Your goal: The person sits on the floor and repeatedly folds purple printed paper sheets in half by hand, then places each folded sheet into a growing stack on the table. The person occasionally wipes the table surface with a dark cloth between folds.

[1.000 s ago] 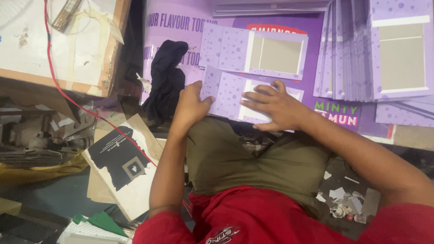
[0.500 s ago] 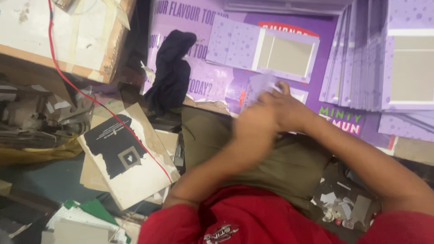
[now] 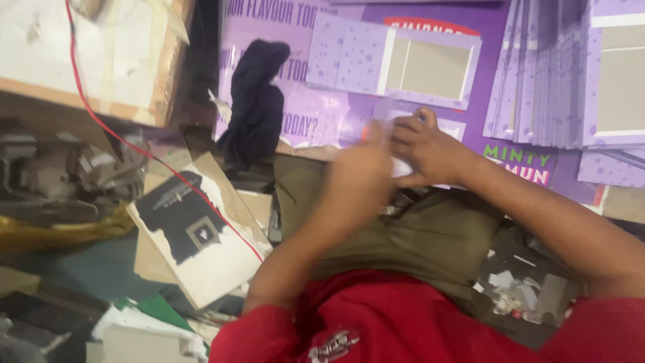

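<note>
Purple carton piece (image 3: 393,117), small and pale, caught between both hands above the lap, just near of the purple printed sheet (image 3: 302,114) spread across the far floor. Left hand (image 3: 359,165) blurred, fingers curled toward the piece; whether pinching it or only touching, cannot tell. Right hand (image 3: 426,151) closed around the piece's right edge, thumb on top. Flat purple box blank (image 3: 396,60) with a grey window lying farther off, apart from both hands. Stack of like blanks (image 3: 564,74) fanned at far right. Dark cloth (image 3: 255,101) draped at the sheet's left edge. Torn cardboard scrap (image 3: 198,235) with a black patch near left, crossed by a red wire (image 3: 121,138). Olive trousers (image 3: 430,235) below the hands.
</note>
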